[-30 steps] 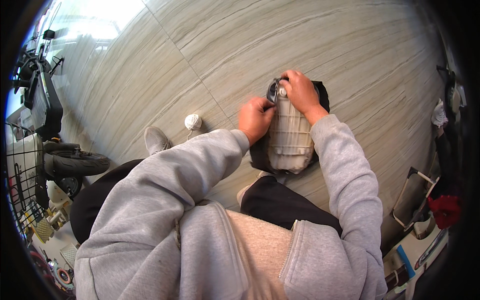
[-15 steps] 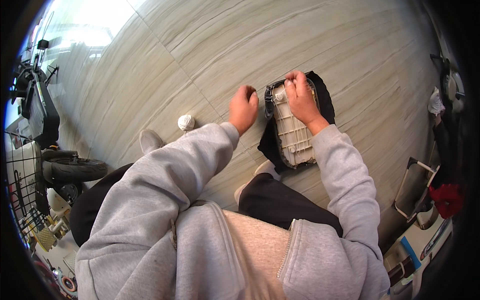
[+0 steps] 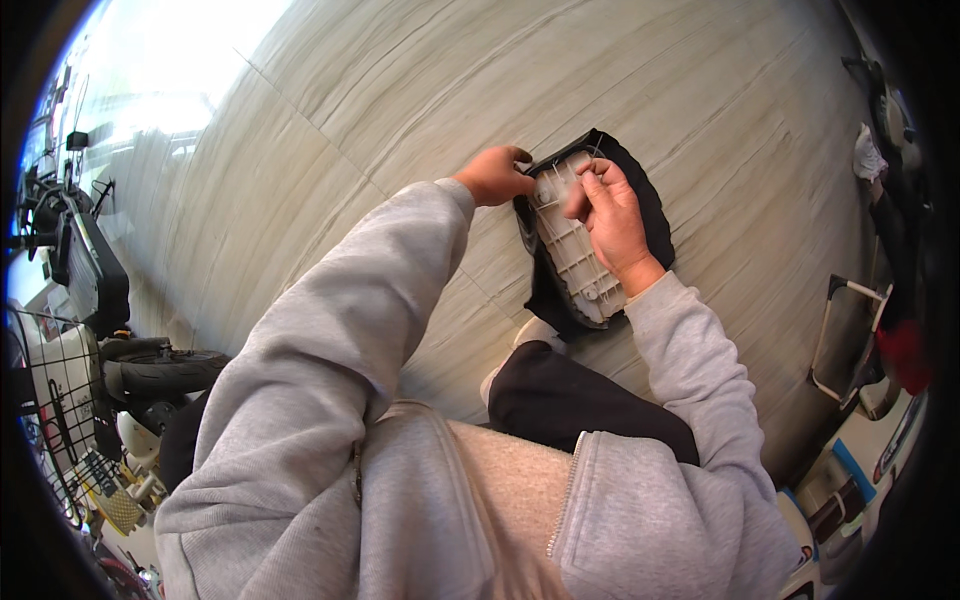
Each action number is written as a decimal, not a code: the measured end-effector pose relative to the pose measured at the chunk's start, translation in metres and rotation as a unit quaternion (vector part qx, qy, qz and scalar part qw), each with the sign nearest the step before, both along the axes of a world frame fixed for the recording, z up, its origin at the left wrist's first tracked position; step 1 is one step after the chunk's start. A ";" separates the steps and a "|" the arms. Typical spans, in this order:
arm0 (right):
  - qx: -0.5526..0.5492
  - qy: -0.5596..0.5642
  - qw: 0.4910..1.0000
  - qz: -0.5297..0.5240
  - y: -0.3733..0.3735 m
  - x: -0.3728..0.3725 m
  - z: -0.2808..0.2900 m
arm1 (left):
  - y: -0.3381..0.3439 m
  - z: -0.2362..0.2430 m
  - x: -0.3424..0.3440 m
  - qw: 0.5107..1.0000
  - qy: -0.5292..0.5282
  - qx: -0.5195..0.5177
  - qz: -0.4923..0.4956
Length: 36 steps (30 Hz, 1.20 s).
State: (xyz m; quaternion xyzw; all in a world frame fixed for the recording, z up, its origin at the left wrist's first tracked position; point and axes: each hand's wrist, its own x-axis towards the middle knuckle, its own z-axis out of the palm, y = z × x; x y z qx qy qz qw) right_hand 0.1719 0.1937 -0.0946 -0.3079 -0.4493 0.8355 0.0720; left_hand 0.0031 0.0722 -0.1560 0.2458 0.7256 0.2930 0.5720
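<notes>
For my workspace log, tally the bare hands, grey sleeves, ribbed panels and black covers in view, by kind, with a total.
Bare hands: 2 (left hand, right hand)
Grey sleeves: 2 (left sleeve, right sleeve)
Pale ribbed panel: 1
Black cover: 1
Total: 6

beige streaked floor (image 3: 720, 70) | thin tile seam (image 3: 300, 109) | white glare (image 3: 190, 60), upper left

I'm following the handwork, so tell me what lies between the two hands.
In the head view, one end of the pale base and the edge of the black cover lie between the left hand and the right hand.
</notes>
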 end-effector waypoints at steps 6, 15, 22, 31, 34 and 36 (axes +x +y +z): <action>-0.089 0.010 0.996 -0.031 0.009 -0.001 0.019 | -0.022 0.039 -0.004 0.958 -0.253 0.012 0.134; -0.142 0.033 0.988 -0.054 0.001 -0.034 0.044 | -0.051 0.114 -0.005 0.986 -0.103 0.094 0.089; -0.037 0.128 0.990 -0.039 -0.017 -0.051 0.066 | -0.082 0.121 0.026 0.898 -0.233 0.152 0.340; -0.041 0.044 0.998 0.008 -0.040 -0.001 0.012 | -0.113 0.049 0.088 0.822 -0.310 0.056 0.475; -0.039 0.020 0.998 0.043 -0.046 0.011 -0.004 | -0.117 0.036 0.080 0.879 -0.242 -0.093 0.400; -0.059 -0.001 0.998 0.027 -0.055 0.023 -0.008 | -0.117 0.037 0.067 0.921 -0.159 -0.207 0.291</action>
